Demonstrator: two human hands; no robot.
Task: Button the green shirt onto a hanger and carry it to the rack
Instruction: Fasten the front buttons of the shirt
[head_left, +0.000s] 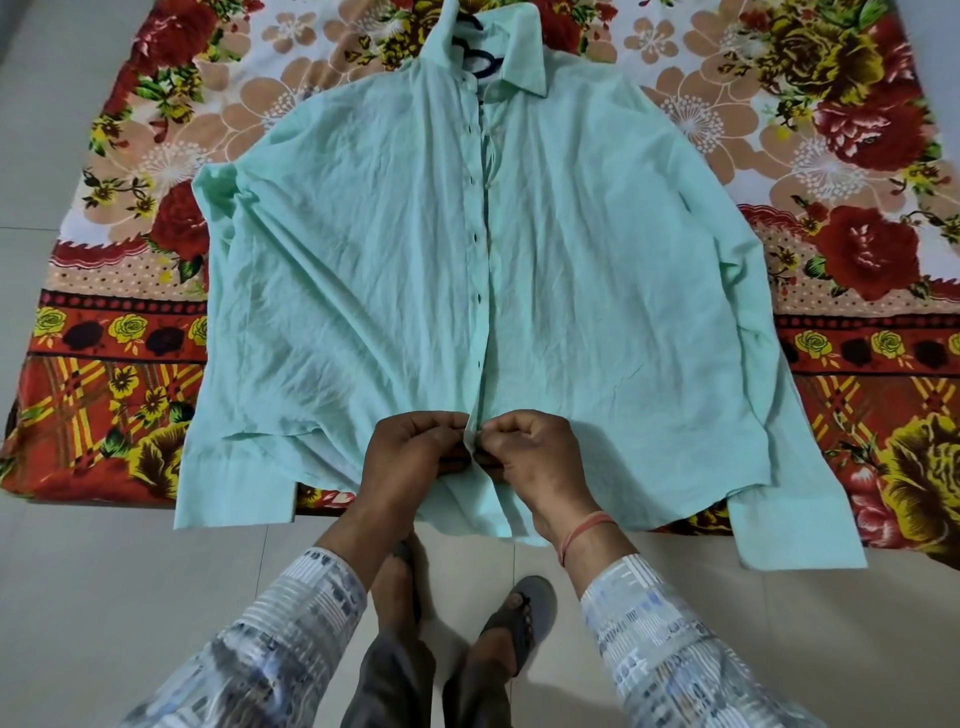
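— Across the middle of the frame, what lies there?

— A pale green shirt (363, 249), spread flat and front-up on a floral bedsheet (857, 249) of red, yellow and peach. Its collar points to the top centre of the frame, and its sleeves run down the left and right sides towards the lower corners. A dark hanger (480, 66) shows inside the open collar. The front placket runs straight down the centre with small dark buttons along it.

— Where are the hands?

— Both meet at the lower centre, at the bottom of the placket near the hem. The left hand (415, 449) comes in from the lower left, knuckles up, fingers curled under. The right hand (530, 452) comes in from the lower right in the same curled pose. Their fingertips nearly touch at the placket edge.

— What do they hold?

— Each hand is closed in a pinch on the shirt's front edge, thumb against fingers, with a small fold of cloth raised between them. Whether a button sits in the pinch cannot be told.

— And the arms?

— Both forearms angle inward from the bottom corners, in patterned white-and-grey sleeves (291, 639). A reddish thread band (582, 530) circles the right wrist. Below, two feet in grey sandals (524, 618) stand on a pale tiled floor (104, 597).
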